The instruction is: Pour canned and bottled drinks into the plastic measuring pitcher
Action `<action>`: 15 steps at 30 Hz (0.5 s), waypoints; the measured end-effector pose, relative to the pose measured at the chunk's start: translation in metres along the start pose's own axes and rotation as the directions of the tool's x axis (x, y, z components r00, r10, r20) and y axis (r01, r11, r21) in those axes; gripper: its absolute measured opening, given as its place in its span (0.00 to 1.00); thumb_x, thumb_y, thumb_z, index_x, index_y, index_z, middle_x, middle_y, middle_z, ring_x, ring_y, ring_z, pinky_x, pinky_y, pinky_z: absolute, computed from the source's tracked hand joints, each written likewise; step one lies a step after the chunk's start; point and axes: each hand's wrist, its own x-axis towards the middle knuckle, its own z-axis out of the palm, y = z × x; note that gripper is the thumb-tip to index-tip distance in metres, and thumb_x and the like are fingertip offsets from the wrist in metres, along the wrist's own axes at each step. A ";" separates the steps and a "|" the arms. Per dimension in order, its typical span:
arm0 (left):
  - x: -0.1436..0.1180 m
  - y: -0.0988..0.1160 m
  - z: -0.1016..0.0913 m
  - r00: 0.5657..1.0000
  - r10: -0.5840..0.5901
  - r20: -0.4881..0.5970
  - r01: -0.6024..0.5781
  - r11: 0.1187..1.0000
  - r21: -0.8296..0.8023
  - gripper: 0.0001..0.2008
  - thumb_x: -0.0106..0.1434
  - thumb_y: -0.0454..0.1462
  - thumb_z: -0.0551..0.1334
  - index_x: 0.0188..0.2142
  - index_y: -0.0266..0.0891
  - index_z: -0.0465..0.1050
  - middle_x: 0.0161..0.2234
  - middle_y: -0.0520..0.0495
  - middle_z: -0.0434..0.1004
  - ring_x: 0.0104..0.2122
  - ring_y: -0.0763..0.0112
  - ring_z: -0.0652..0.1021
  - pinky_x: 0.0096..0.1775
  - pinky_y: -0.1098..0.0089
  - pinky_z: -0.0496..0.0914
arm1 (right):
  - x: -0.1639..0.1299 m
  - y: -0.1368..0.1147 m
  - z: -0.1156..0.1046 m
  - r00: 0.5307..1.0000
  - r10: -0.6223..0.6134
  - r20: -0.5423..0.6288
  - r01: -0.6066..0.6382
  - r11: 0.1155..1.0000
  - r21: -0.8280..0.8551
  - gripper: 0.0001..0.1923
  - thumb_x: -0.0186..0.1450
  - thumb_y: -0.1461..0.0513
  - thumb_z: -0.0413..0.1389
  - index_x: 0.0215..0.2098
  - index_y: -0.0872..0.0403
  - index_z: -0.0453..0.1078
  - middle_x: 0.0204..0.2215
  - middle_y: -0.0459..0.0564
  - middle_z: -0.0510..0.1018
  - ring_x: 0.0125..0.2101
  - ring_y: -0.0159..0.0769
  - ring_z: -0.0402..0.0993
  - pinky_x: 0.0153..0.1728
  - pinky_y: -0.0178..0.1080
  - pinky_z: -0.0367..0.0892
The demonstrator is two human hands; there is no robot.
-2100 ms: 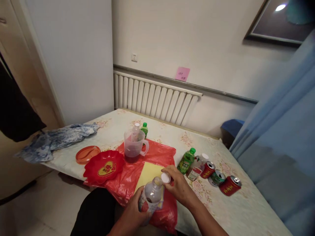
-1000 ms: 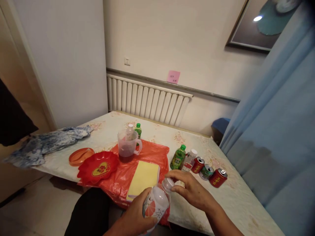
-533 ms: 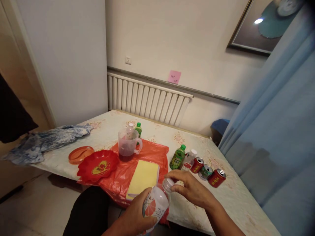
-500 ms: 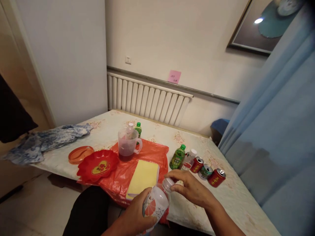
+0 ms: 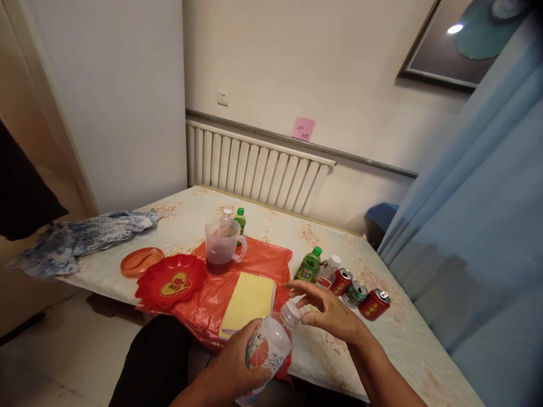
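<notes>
My left hand (image 5: 237, 362) is wrapped round a clear plastic bottle (image 5: 269, 345) with a grapefruit picture on its label, tilted to the right. A white cap (image 5: 291, 312) sits on the bottle's mouth. Beside the cap is my right hand (image 5: 333, 314), fingers apart and curved; its thumb tip is close to the cap's edge, and I cannot tell whether it touches. Behind the bottle, a yellow cloth (image 5: 249, 302) lies folded on a red plastic bag (image 5: 267, 257). A clear measuring jug (image 5: 220, 243) with dark liquid stands on the bag's far part.
A red scalloped tray (image 5: 169, 282) and an orange lid (image 5: 142, 263) lie left. Right stand a green bottle (image 5: 309, 265), a clear bottle (image 5: 328, 271), red cans (image 5: 375, 305) and a green can (image 5: 355, 294). A patterned cloth (image 5: 97, 234) hangs over the table's left edge.
My right hand's fingers have spread and lifted off the cap, where they gripped it before. My left hand still holds the bottle in nearly the same place. The view has shifted slightly.
</notes>
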 end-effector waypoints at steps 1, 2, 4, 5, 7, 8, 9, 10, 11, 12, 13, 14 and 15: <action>0.000 0.000 0.000 1.000 -0.002 0.002 0.002 1.000 -0.004 0.31 0.47 0.32 0.61 0.53 0.39 0.62 0.41 0.50 0.73 0.39 0.65 0.72 0.48 0.67 0.67 | 0.000 0.004 -0.002 1.000 0.011 0.027 -0.013 0.998 0.068 0.34 0.55 0.47 0.64 0.56 0.50 0.67 0.52 0.53 0.74 0.50 0.44 0.70 0.48 0.43 0.65; 0.000 0.001 0.000 1.000 -0.002 0.003 0.002 1.000 -0.009 0.31 0.47 0.32 0.61 0.53 0.40 0.62 0.40 0.50 0.73 0.38 0.66 0.72 0.48 0.67 0.67 | 0.000 0.007 -0.002 0.999 0.020 0.040 -0.024 0.994 0.109 0.32 0.55 0.48 0.64 0.55 0.50 0.68 0.51 0.53 0.75 0.50 0.44 0.70 0.49 0.43 0.65; 0.000 0.002 0.000 1.000 0.003 0.008 -0.003 1.000 -0.024 0.31 0.47 0.32 0.61 0.54 0.40 0.62 0.40 0.51 0.74 0.36 0.67 0.72 0.48 0.67 0.67 | 0.001 0.012 0.000 0.999 0.033 0.029 -0.036 0.991 0.132 0.28 0.56 0.50 0.65 0.52 0.50 0.71 0.49 0.52 0.77 0.48 0.43 0.71 0.50 0.43 0.64; 0.000 0.002 0.000 1.000 0.008 0.010 -0.008 1.000 -0.030 0.32 0.48 0.32 0.61 0.54 0.40 0.61 0.41 0.51 0.74 0.37 0.67 0.72 0.48 0.67 0.67 | 0.001 0.013 0.002 0.999 0.039 0.007 -0.039 0.992 0.122 0.26 0.56 0.51 0.65 0.50 0.50 0.72 0.47 0.51 0.78 0.46 0.42 0.72 0.49 0.43 0.65; 0.000 0.003 0.000 1.000 0.022 0.010 -0.022 0.999 -0.031 0.32 0.48 0.32 0.61 0.55 0.40 0.61 0.42 0.50 0.74 0.38 0.67 0.72 0.48 0.66 0.67 | 0.003 0.012 0.008 0.997 0.050 -0.053 -0.047 0.996 0.069 0.24 0.54 0.50 0.66 0.46 0.52 0.74 0.42 0.51 0.79 0.42 0.41 0.74 0.46 0.42 0.66; 0.000 0.003 0.000 1.000 0.025 0.009 -0.025 0.999 -0.028 0.31 0.48 0.32 0.61 0.54 0.39 0.62 0.42 0.50 0.74 0.38 0.67 0.72 0.49 0.66 0.67 | 0.004 0.010 0.011 0.995 0.054 -0.089 -0.051 0.998 0.034 0.24 0.54 0.50 0.66 0.44 0.53 0.75 0.39 0.51 0.79 0.39 0.41 0.74 0.44 0.42 0.67; 0.000 0.004 0.000 1.000 0.025 0.005 -0.025 0.999 -0.024 0.31 0.48 0.32 0.60 0.53 0.39 0.63 0.41 0.51 0.74 0.38 0.67 0.72 0.49 0.66 0.67 | 0.004 0.009 0.013 0.991 0.056 -0.125 -0.057 0.998 -0.002 0.24 0.53 0.49 0.66 0.42 0.54 0.75 0.36 0.50 0.79 0.37 0.40 0.74 0.43 0.41 0.68; 0.000 0.004 -0.001 1.000 0.024 0.001 -0.024 1.000 -0.019 0.30 0.47 0.32 0.60 0.53 0.39 0.63 0.40 0.51 0.75 0.38 0.67 0.72 0.50 0.66 0.66 | 0.005 0.007 0.015 0.986 0.057 -0.158 -0.063 0.998 -0.032 0.24 0.53 0.48 0.65 0.41 0.55 0.75 0.34 0.50 0.79 0.36 0.40 0.73 0.42 0.42 0.68; 0.001 0.004 -0.001 1.000 0.024 -0.002 -0.024 1.000 -0.016 0.30 0.47 0.32 0.60 0.52 0.39 0.64 0.40 0.51 0.75 0.38 0.67 0.72 0.50 0.65 0.66 | 0.005 0.006 0.017 0.981 0.054 -0.185 -0.063 0.997 -0.046 0.26 0.52 0.47 0.65 0.42 0.55 0.74 0.34 0.51 0.79 0.36 0.41 0.74 0.42 0.42 0.68; 0.001 0.003 -0.001 1.000 0.024 -0.005 -0.024 1.000 -0.017 0.30 0.47 0.32 0.60 0.52 0.39 0.64 0.40 0.51 0.75 0.38 0.67 0.73 0.50 0.65 0.66 | 0.005 0.006 0.018 0.979 0.048 -0.197 -0.056 0.998 -0.035 0.29 0.52 0.46 0.66 0.44 0.55 0.73 0.37 0.52 0.79 0.38 0.41 0.74 0.43 0.43 0.68; 0.002 0.003 -0.001 1.000 0.023 -0.009 -0.023 1.000 -0.020 0.30 0.47 0.32 0.60 0.53 0.39 0.64 0.40 0.51 0.75 0.38 0.67 0.73 0.50 0.65 0.66 | 0.005 0.007 0.019 0.981 0.042 -0.192 -0.041 0.999 0.005 0.32 0.51 0.46 0.66 0.47 0.54 0.72 0.40 0.53 0.79 0.41 0.43 0.74 0.45 0.44 0.68; 0.002 0.003 -0.001 1.000 0.021 -0.010 -0.022 0.999 -0.026 0.31 0.47 0.32 0.60 0.54 0.39 0.63 0.41 0.50 0.75 0.38 0.66 0.73 0.50 0.65 0.67 | 0.004 0.009 0.020 0.985 0.038 -0.171 -0.026 0.997 0.071 0.35 0.51 0.45 0.66 0.51 0.54 0.71 0.45 0.55 0.78 0.44 0.44 0.73 0.48 0.46 0.67; 0.002 0.002 -0.001 1.000 0.018 -0.010 -0.019 0.999 -0.034 0.32 0.47 0.32 0.61 0.54 0.39 0.63 0.41 0.50 0.75 0.38 0.66 0.73 0.49 0.66 0.67 | 0.004 0.012 0.020 0.989 0.039 -0.142 -0.018 0.988 0.152 0.36 0.51 0.46 0.66 0.53 0.53 0.69 0.48 0.56 0.76 0.47 0.45 0.73 0.50 0.47 0.66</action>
